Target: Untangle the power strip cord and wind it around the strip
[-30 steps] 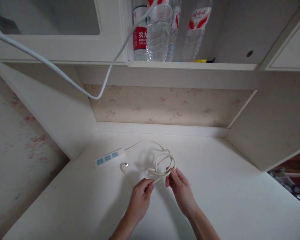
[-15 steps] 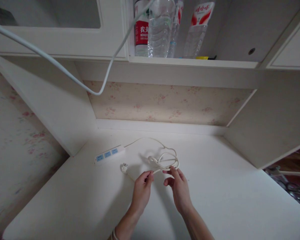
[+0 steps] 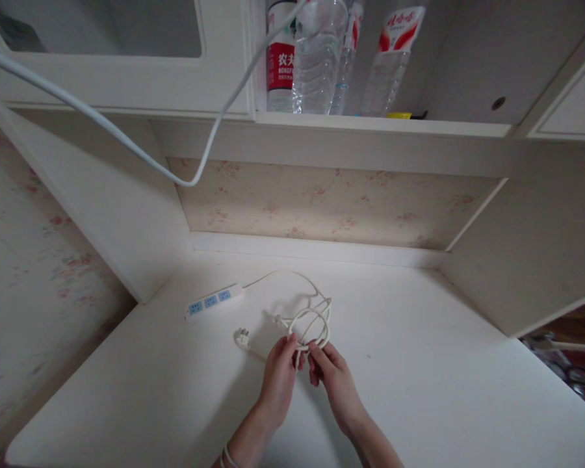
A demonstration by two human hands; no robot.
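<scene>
A white power strip [image 3: 213,301] with blue sockets lies on the white desk [image 3: 419,377]. Its cream cord [image 3: 312,322] is gathered into loops near the desk's middle, and its plug [image 3: 242,337] lies loose to the left. My left hand [image 3: 279,377] pinches the bottom of the loops with closed fingers. Right beside it, almost touching, my right hand [image 3: 330,374] pinches the same bundle. The loops stand up a little from the desk above both hands.
A thick white cable [image 3: 127,140] hangs across the upper left. Water bottles [image 3: 316,58] stand on the shelf above the desk. Side panels close the desk in on the left and right; floral wallpaper lines the back.
My hands have come together under the cord loops. The bundle has shifted left and tightened into a narrower, more upright coil. The power strip has stayed put.
</scene>
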